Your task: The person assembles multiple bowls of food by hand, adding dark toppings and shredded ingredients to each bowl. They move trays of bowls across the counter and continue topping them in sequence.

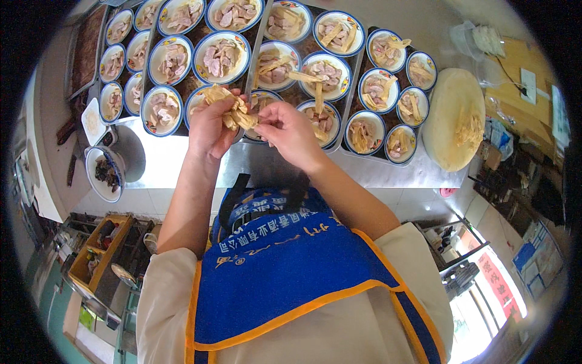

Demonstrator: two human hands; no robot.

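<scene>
My left hand is closed round a bunch of pale yellow tofu skin strips. Fingers of my right hand pinch the bunch's right end, where the grip partly hides the strips. Both hands are above the front edge of several trays filled with blue-rimmed bowls. Sliced pale pink meat lies in the bowls on the left, such as the meat bowl beyond my left hand. Many bowls to the right also hold strips on the meat, among them a bowl beside my right hand.
A round, thick cutting board stands at the right with a strip pile on it. At the left, a white bowl contains dark pieces. The steel counter ends just before my blue apron.
</scene>
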